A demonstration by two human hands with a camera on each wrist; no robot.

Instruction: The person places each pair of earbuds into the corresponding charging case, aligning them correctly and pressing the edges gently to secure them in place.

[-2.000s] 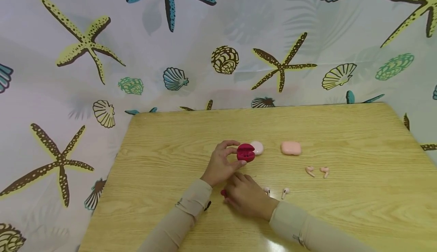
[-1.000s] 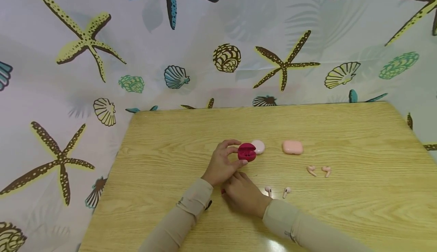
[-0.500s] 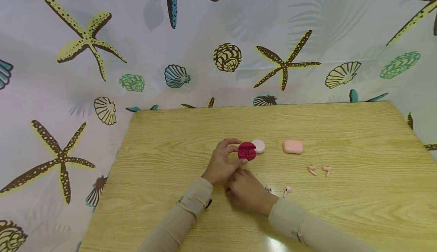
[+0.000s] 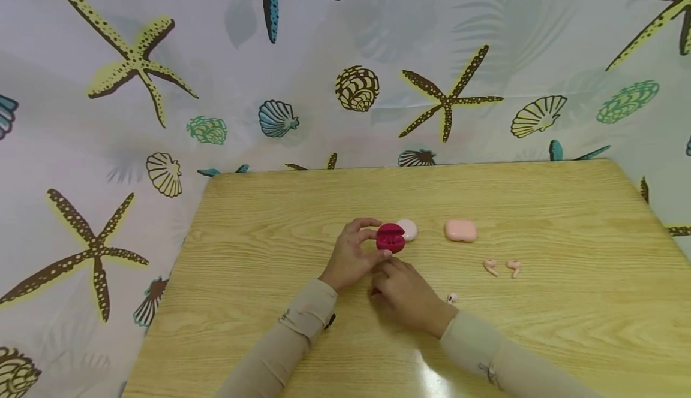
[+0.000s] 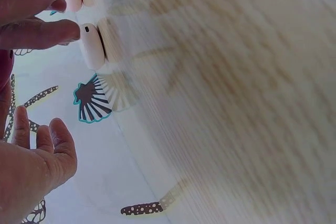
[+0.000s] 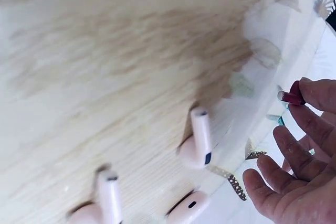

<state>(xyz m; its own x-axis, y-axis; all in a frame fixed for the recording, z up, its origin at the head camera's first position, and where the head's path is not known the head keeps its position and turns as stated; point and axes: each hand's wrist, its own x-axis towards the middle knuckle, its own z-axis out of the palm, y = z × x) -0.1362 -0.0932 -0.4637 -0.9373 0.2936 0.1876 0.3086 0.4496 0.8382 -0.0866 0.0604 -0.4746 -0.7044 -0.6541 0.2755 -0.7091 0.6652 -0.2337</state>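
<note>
**Red case held, red earbud pinched**

The left hand point(image 4: 351, 257) grips the open red case point(image 4: 390, 237) between thumb and curled fingers, near the table's point(image 4: 259, 218) middle. Just below, the right hand point(image 4: 407, 296) pinches a red earbud point(image 6: 289, 97) at its fingertips. A round pale case point(image 4: 408, 229) touches the red one; a pink case point(image 4: 460, 230) and loose earbuds point(image 4: 502, 266) lie to the right.

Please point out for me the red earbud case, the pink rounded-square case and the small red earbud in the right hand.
red earbud case point(image 4: 390, 238): head view, on its open front, between the halves.
pink rounded-square case point(image 4: 460, 230): head view, middle of its closed lid.
small red earbud point(image 6: 290, 97): right wrist view, on its stem, pinched by the fingers.
</note>
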